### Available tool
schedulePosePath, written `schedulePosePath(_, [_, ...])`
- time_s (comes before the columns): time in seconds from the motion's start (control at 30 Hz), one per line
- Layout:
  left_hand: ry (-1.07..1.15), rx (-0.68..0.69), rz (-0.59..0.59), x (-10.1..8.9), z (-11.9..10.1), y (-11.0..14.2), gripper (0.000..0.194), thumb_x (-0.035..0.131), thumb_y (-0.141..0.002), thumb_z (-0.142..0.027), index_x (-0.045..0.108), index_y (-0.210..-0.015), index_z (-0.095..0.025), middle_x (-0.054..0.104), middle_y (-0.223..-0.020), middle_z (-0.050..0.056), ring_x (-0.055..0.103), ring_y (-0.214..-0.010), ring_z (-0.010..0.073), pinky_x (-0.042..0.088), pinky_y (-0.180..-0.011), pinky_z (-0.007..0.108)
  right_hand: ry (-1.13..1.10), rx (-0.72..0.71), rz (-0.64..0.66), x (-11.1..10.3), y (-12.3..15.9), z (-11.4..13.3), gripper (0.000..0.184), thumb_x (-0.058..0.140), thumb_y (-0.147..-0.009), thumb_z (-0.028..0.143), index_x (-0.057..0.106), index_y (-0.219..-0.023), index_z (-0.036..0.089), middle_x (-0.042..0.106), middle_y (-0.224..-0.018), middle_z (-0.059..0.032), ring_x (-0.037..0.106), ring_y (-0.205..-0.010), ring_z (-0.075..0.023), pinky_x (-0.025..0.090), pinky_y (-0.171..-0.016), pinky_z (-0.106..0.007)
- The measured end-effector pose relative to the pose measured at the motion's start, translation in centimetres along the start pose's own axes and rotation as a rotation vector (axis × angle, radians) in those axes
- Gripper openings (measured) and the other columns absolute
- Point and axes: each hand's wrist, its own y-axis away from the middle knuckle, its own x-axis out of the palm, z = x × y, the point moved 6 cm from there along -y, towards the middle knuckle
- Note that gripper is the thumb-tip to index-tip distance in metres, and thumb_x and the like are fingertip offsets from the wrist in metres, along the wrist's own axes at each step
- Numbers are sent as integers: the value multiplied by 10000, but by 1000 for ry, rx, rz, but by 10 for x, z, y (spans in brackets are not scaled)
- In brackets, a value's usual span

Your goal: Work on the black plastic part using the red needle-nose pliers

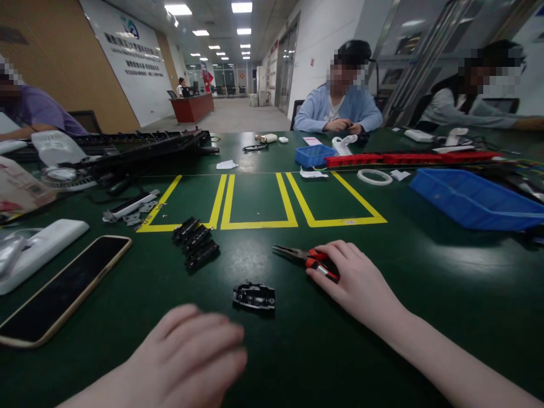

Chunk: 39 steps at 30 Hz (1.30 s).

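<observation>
While a phone (pixel 63 292) is lying face up at the far left of the green table (pixel 272 368), its long axis slanting away from the person toward the right, the left hand (pixel 198 354) is hovering to its right, back upward and slightly blurred. Its fingers are lying side by side and bending a little; its palm is facing away from the camera, so I cannot tell whether it is gripping anything. Beyond it, a group of black plastic parts (pixel 195 245) is resting close together by the near edge of the left yellow tape outline (pixel 220 202), each part slanting from near left to far right. To the right of these, a single black part (pixel 254 296) is sitting just beyond the left fingertips, apart from them, its long axis running nearly crosswise. Farther right, the pliers (pixel 305 259) are pointing left, their narrow nose angling slightly away from the person and touching no part. The right hand (pixel 356 275) is clasping their red handles (pixel 322 270), thumb at the near one and fingers over the far one. At the far right, a blue bin (pixel 467 204) is standing well apart from that hand, its long side slanting nearer toward the right.
</observation>
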Motion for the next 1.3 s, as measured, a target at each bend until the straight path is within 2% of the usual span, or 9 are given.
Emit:
schedulePosePath(0.1, [-38,-78,-4,0,3,-45,556,566,-944,-428,365,-1438,-269,532,-1360,98,466,-1283,297,425,-1089,513,-43,-24,-8,-1,3,7,448,627,-814,572,624,-1084,215,646,-1063,-93,610,-954,-253,527,-784,-406])
schedulePosePath(0.17, [-29,-124,36,3,3,-67,659,635,-889,-462,344,-1448,-270,460,-1440,89,451,-1287,315,444,-1054,529,-55,-60,-44,-3,6,11,458,670,-786,536,609,-1106,214,642,-1058,-89,618,-941,-250,531,-780,-404])
schedulePosePath(0.27, [27,-150,73,4,2,-81,456,650,-884,-376,508,-1301,-259,517,-1362,58,497,-1210,288,456,-998,504,-24,-172,-103,-6,8,18,399,671,-790,377,584,-1138,201,629,-1081,-94,620,-928,-243,530,-753,-385])
schedulePosePath(0.4, [243,-250,85,1,3,-76,245,661,-871,-313,606,-1091,-220,617,-1150,41,558,-1048,240,469,-889,412,26,-368,-193,-11,12,28,341,635,-752,211,556,-1081,175,618,-1066,-102,598,-905,-240,496,-710,-363])
schedulePosePath(0.53, [652,-399,158,5,-4,-68,301,719,-825,-333,615,-1074,-199,661,-999,12,600,-874,185,462,-742,297,1,-450,-277,-15,17,35,262,563,-771,138,531,-1027,190,617,-1003,-83,577,-936,-246,453,-772,-388])
schedulePosePath(0.7, [1021,-507,224,23,-25,-60,448,755,-786,-339,640,-1201,-215,664,-1096,48,606,-921,196,465,-698,254,-53,-473,-273,-15,18,38,155,580,-822,167,519,-956,212,607,-940,-63,567,-902,-226,436,-749,-362])
schedulePosePath(0.93, [1344,-502,263,43,-45,-55,413,814,-709,-283,686,-1089,-182,663,-902,27,574,-722,115,476,-631,200,-127,-574,-260,-14,23,47,172,604,-777,141,523,-918,194,605,-866,-49,546,-804,-185,420,-689,-326])
schedulePosePath(1.13, [1328,-463,120,34,-34,-60,458,854,-674,-244,687,-1099,-212,697,-965,24,639,-820,139,530,-730,221,-137,-628,-227,-14,25,52,176,601,-763,143,522,-912,193,603,-843,-46,542,-780,-178,429,-666,-316])
schedulePosePath(1.3, [1221,-418,15,29,-31,-60,439,802,-739,-158,677,-1153,-231,717,-982,10,681,-846,138,560,-754,215,-173,-634,-194,-12,26,54,147,590,-782,151,516,-900,198,589,-813,-39,526,-733,-164,415,-612,-298])
